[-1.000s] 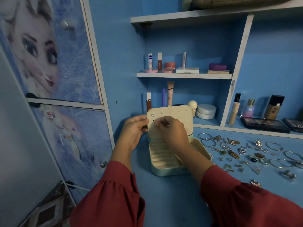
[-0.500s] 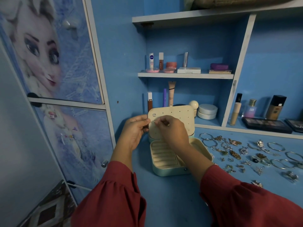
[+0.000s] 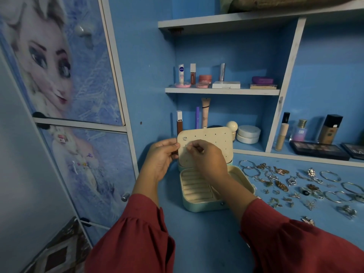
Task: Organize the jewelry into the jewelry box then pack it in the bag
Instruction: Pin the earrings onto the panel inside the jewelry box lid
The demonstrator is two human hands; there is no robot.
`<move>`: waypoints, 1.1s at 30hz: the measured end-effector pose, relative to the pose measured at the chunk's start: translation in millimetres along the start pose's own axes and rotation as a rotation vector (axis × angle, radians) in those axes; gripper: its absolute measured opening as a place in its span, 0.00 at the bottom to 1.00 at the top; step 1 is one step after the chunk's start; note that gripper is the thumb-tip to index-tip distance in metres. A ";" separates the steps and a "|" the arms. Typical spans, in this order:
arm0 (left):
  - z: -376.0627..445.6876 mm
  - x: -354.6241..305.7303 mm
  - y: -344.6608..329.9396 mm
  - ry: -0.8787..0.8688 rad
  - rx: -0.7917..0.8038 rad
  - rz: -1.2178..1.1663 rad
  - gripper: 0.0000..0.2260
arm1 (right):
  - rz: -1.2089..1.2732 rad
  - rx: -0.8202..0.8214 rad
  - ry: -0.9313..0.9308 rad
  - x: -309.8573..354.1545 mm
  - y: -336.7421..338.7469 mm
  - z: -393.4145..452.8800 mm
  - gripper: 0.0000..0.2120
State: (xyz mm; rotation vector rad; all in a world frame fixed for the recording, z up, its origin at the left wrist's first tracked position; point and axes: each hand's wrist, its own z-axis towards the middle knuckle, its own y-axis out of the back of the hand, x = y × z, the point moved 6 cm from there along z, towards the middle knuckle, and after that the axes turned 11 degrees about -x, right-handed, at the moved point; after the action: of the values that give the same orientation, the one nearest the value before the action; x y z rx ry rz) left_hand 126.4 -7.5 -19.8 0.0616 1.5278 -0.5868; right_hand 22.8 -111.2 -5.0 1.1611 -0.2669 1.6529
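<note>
**Item: small stud earring being seated in the perforated lid panel of a jewelry box**

Location: the pale mint, rounded-corner hinged jewelry box is standing open on the blue worktop, its cream perforated lid panel raised upright. One small silver stud is already sitting in the panel's upper left corner. The cream ring-roll tray in the base is holding nothing that can be seen.

Handling, as judged: the earring being placed is very light, rigid and tiny, easily dropped and easily lost; it is best taken by its decorative face so the post is left free for a hole. The panel is likely thin and will give when pushed, so support from behind or at the edge is called for.

Hands: the left hand is gripping the panel's left edge, thumb in front, fingers curled behind, wrist raised. The right hand is being held against the panel face, fingertips pinched together on a small piece too tiny to make out clearly, forearm crossing above the open base.

Remaining stock: loose silver and gold-toned jewelry, comprising bangles, rings and earrings, is lying spread on the worktop to the right, just beside the box. No bag is in view.
</note>
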 end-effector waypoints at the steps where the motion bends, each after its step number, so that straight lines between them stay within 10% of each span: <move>1: 0.0 -0.2 0.2 0.001 0.000 -0.004 0.13 | 0.001 0.000 -0.002 0.1 0.2 -0.3 0.05; 33: -28.7 -14.4 2.5 0.219 0.020 0.076 0.09 | -0.116 -0.103 0.007 8.9 17.3 -6.8 0.06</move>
State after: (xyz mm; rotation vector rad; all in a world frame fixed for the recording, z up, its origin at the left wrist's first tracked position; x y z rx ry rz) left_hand 102.0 10.6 -8.9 0.2034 1.7238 -0.5482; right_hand 4.8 -108.6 4.7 1.0735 -0.2719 1.5239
